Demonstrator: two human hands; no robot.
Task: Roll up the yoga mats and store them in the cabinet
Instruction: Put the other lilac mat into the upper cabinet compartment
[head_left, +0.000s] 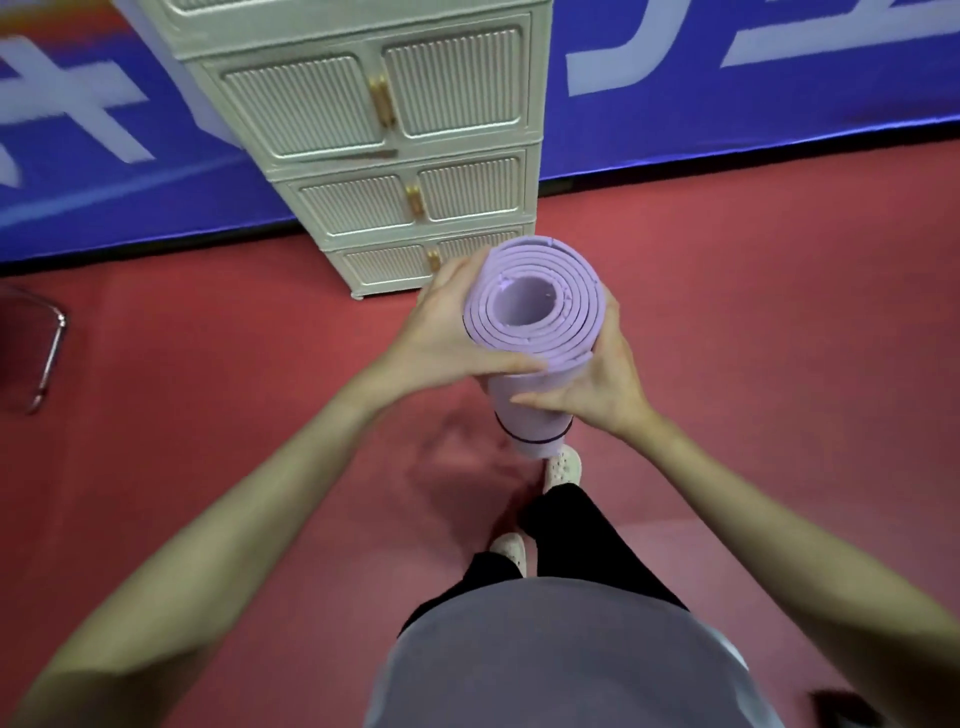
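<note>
The rolled lilac foam yoga mat (535, 322) stands upright before the closed cream ribbed-door cabinet (384, 145); the left hand (447, 332) and right hand (597, 379) both grip it, probably to stop it unrolling.

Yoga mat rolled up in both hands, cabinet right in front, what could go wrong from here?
1. Every door on the cabinet looks shut, and both the left hand and right hand grip the yoga mat. Freeing one hand for a handle could let the roll loosen.
2. Only one dark band shows, near the lower end, so the top coils may spring open.
3. The mat stands upright and long; it may not fit a compartment without tilting.
</note>
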